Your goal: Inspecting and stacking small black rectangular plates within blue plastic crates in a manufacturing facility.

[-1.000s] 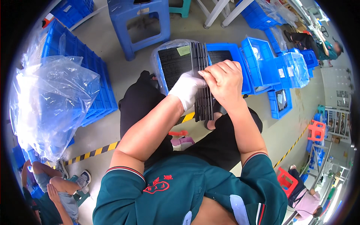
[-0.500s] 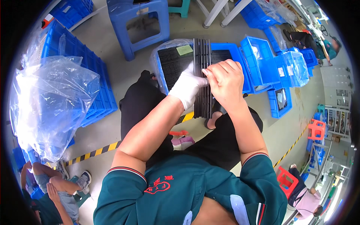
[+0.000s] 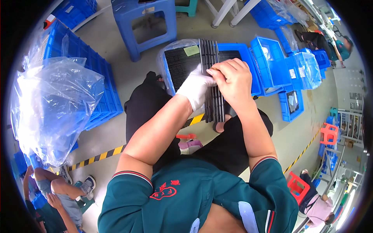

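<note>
The room is lit bright and cool white, with only soft shade under the blue stool (image 3: 144, 49). Glare bleaches patches of the clear plastic bag (image 3: 54, 105) on the left, while the black strips (image 3: 213, 106) look reasonably crisp. Toward the rim, straight lines bow and fade into black, and the shelving (image 3: 349, 128) far right seems soft, though I can't be sure.

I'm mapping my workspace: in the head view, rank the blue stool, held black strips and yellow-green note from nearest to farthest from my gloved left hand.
From the left hand:
1. Held black strips: in its grip.
2. Yellow-green note: ahead.
3. Blue stool: farther ahead, leftward.
</note>
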